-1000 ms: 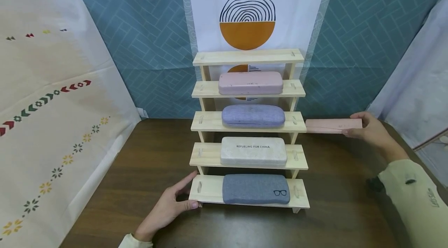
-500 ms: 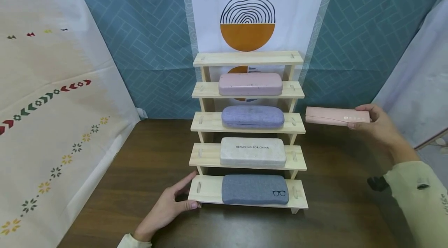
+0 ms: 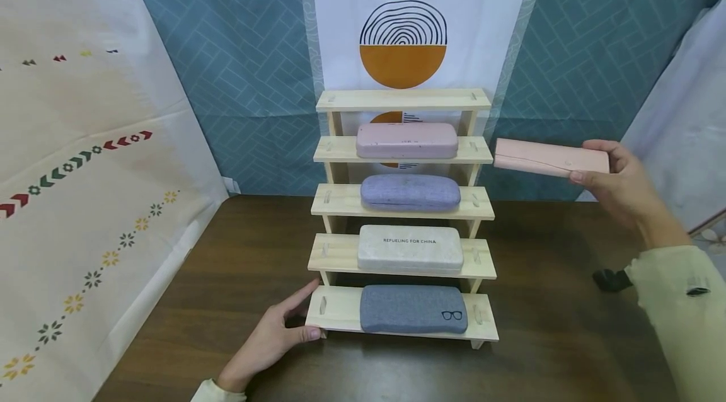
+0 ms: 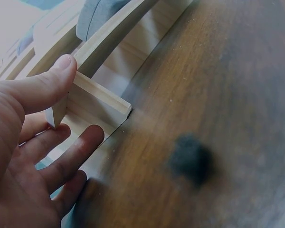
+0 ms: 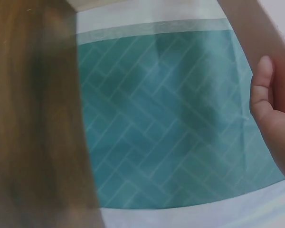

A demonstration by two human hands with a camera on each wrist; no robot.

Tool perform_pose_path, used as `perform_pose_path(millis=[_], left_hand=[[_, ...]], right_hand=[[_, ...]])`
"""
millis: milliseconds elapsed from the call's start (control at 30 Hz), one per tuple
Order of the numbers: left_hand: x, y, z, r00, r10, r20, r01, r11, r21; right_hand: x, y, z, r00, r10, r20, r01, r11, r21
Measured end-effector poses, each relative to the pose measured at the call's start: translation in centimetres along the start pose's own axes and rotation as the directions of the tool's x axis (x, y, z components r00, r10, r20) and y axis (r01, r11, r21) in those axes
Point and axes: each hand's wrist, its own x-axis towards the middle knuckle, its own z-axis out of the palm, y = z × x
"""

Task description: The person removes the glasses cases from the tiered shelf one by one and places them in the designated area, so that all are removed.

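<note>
In the head view a stepped wooden rack (image 3: 340, 300) stands on the table, its top board bare. From the bottom board upward sit a grey-blue glasses case (image 3: 411, 309) with a glasses print, a white case (image 3: 411, 254), a purple-blue case (image 3: 411, 193) and a mauve case (image 3: 407, 145). My left hand (image 3: 278, 334) grips the rack's lower left end, thumb on the front edge; the left wrist view shows its fingers (image 4: 80, 147) beside the end support. At the right, my right hand (image 3: 626, 184) holds a long light pink glasses case (image 3: 539, 157) by its right end, raised off the table.
A brown wooden table (image 3: 227, 257) lies under the rack. Behind it hangs a teal and white cloth (image 3: 244, 62). A pale patterned cloth (image 3: 68, 106) borders the left side, and a white cloth (image 3: 680, 131) the right.
My right hand has lifted the light pink glasses case from mid-rack height to beside the mauve case's level, moving slightly right. My left hand stays at the rack's lower left end.
</note>
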Motion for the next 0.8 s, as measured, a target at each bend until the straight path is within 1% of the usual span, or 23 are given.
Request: perform_pose_path(millis=[200,367,467,633,800], left_hand=[[0.0,-0.1,0.0,1.0,0.006,0.002,-0.006,1.0,-0.013],[0.0,-0.1,0.0,1.0,0.002,0.002,-0.002,1.0,-0.015],[0.0,0.0,0.0,1.0,-0.001,0.002,0.001,1.0,-0.013],[0.0,0.0,0.0,1.0,-0.005,0.004,0.005,1.0,-0.019],[-0.1,0.0,0.0,1.0,-0.009,0.005,0.009,1.0,-0.014]], right_hand=[[0.8,-1.5,1.1,0.996,-0.085,0.035,0.08,0.988,0.129],[1.5,-2.9,2.1,0.992,-0.123,0.022,0.117,0.977,0.181],[2.0,-3.7,2.8,0.988,-0.149,0.029,0.139,0.967,0.214],[3.0,-4.9,3.7,0.986,-0.159,0.04,0.144,0.957,0.253],[3.5,-5.7,4.1,0.989,-0.143,0.036,0.126,0.944,0.304]])
